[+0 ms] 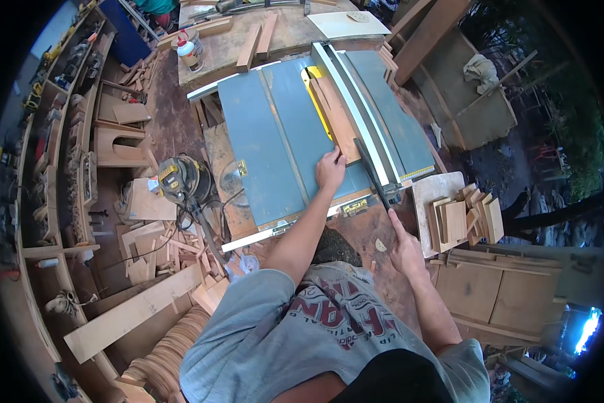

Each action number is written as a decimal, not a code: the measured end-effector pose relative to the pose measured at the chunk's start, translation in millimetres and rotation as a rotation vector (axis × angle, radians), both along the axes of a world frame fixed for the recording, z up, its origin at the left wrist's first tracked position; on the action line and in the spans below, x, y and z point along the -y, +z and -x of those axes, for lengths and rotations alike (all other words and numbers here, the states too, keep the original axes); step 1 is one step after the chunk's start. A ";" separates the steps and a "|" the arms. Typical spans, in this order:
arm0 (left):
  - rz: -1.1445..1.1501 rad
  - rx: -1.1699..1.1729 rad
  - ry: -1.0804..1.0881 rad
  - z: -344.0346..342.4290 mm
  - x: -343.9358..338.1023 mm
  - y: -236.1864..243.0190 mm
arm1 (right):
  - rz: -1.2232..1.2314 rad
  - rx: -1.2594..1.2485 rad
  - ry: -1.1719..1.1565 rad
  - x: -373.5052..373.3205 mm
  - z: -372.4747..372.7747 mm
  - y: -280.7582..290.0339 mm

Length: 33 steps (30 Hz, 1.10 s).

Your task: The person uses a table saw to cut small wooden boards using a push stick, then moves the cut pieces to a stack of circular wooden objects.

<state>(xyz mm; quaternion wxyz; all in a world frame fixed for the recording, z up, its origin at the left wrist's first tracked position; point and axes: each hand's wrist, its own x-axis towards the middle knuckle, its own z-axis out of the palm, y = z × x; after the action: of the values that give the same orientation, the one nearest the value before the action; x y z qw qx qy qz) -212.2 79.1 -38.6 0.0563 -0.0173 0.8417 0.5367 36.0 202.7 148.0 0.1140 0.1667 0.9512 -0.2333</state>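
Note:
A reddish-brown wooden board [339, 121] lies lengthwise on the grey table saw [248, 134], between the yellow blade insert [310, 87] and the long rip fence [362, 94]. My left hand [331, 168] is closed at the board's near left corner, its fingertips against the wood. A black bar [371, 164] lies slanting by the near end of the fence. My right hand [406, 250] is lower right of it, index finger stretched towards the bar's near end; contact there is unclear. The blade itself cannot be made out.
Wooden strips [249, 48] and a white bottle with a red cap [186, 48] are on the bench beyond the saw. A shop vacuum [181, 178] stands left, near scattered offcuts [181, 245]. Stacked wood blocks [466, 218] sit at right.

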 end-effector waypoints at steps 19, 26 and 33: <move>-0.098 0.013 -0.350 1.3 26.6 -4.1 | -0.107 -0.044 0.042 7.3 63.2 -9.8; -0.303 0.012 -0.255 3.8 25.2 -16.5 | -0.141 -0.016 0.045 16.1 91.7 -9.1; -0.447 -0.037 -0.190 -6.0 26.7 -18.1 | -0.158 -0.020 0.062 20.3 117.4 -15.3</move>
<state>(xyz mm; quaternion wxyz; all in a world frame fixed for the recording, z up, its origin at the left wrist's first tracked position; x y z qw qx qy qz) -206.2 52.4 -56.7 0.0938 0.0848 0.7007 0.7022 -81.4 182.4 132.6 0.0979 0.1433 0.9725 -0.1553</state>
